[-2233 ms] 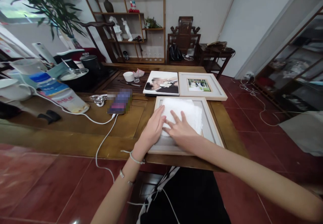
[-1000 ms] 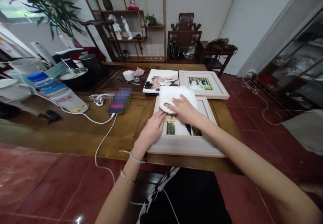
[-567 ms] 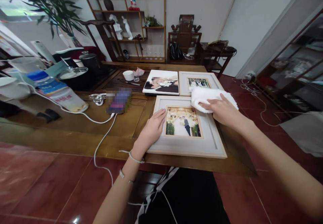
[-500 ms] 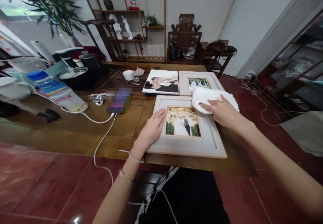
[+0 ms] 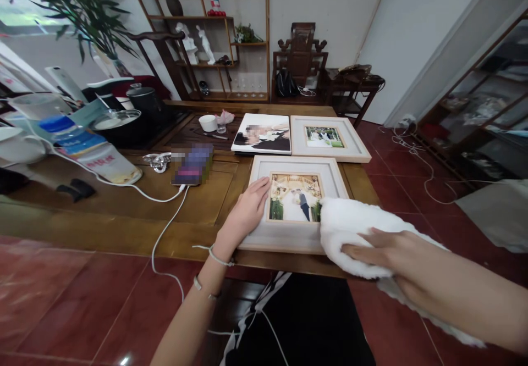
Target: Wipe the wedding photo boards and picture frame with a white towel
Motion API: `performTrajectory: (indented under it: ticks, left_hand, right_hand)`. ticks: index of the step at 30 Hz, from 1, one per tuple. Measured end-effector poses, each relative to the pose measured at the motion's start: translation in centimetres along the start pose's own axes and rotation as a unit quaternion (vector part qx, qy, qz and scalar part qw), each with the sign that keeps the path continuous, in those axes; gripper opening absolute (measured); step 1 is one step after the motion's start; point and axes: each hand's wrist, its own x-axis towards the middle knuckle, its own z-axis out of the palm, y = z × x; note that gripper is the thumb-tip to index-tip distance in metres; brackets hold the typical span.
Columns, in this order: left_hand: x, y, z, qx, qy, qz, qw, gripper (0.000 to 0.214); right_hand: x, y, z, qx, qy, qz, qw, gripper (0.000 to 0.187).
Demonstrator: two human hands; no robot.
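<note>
A light wooden picture frame (image 5: 258,234) with a wedding photo (image 5: 295,197) in its middle lies flat near the table's front edge. My left hand (image 5: 249,209) rests on its left side, fingers stretched out and flat. In my right hand (image 5: 381,250) is a folded white towel (image 5: 350,223), which covers the frame's lower right corner. Part of the towel hangs down past the table edge. Behind lie a second picture frame (image 5: 358,149) and a white-edged photo panel (image 5: 260,133).
On the table's left side are a phone (image 5: 192,165) on a white cable, a blue-capped plastic bottle (image 5: 91,149) and a black pot (image 5: 115,127). A small white cup (image 5: 208,122) stands farther back. Loose cables lie on the red tiled floor at the right.
My right hand has brought the towel from the frame's upper right corner down to its lower right corner. The frame behind is now uncovered. My left hand has stayed in place.
</note>
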Motion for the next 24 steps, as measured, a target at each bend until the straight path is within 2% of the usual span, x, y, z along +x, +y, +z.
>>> performTrajectory:
  ticks: [3, 6, 9, 11, 15, 17, 20, 24]
  left_hand:
    - [0.0, 0.1, -0.1, 0.002, -0.006, -0.002, 1.000, 0.039]
    - [0.0, 0.1, -0.1, 0.005, -0.014, -0.006, 1.000, 0.039]
    - [0.0, 0.1, -0.2, 0.009, -0.016, -0.008, 1.000, 0.039]
    - [0.0, 0.1, -0.2, 0.009, -0.014, -0.008, 1.000, 0.039]
    - [0.0, 0.2, -0.3, 0.004, -0.006, -0.004, 1.000, 0.038]
    - [0.0, 0.3, -0.3, 0.001, 0.000, 0.001, 1.000, 0.038]
    - [0.1, 0.3, -0.4, -0.002, 0.006, 0.003, 1.000, 0.037]
    - [0.1, 0.4, -0.4, -0.002, 0.010, 0.005, 1.000, 0.037]
  right_hand:
    - [0.3, 2.2, -2.0, 0.027, 0.020, 0.014, 0.999, 0.077]
    - [2.5, 5.2, -3.4, 0.004, 0.109, 0.096, 0.989, 0.070]
    - [5.8, 7.5, -2.5, -0.069, 0.235, 0.184, 0.952, 0.060]
    - [8.0, 8.2, -0.7, -0.110, 0.264, 0.186, 0.940, 0.059]
    - [11.6, 8.4, 3.8, -0.127, 0.158, 0.066, 0.977, 0.068]
    - [12.5, 8.2, 5.2, -0.130, 0.129, 0.050, 0.982, 0.069]
    - [12.7, 7.6, 5.6, -0.137, 0.119, 0.059, 0.982, 0.066]
    - [11.3, 5.6, 4.4, -0.159, 0.084, 0.033, 0.983, 0.062]
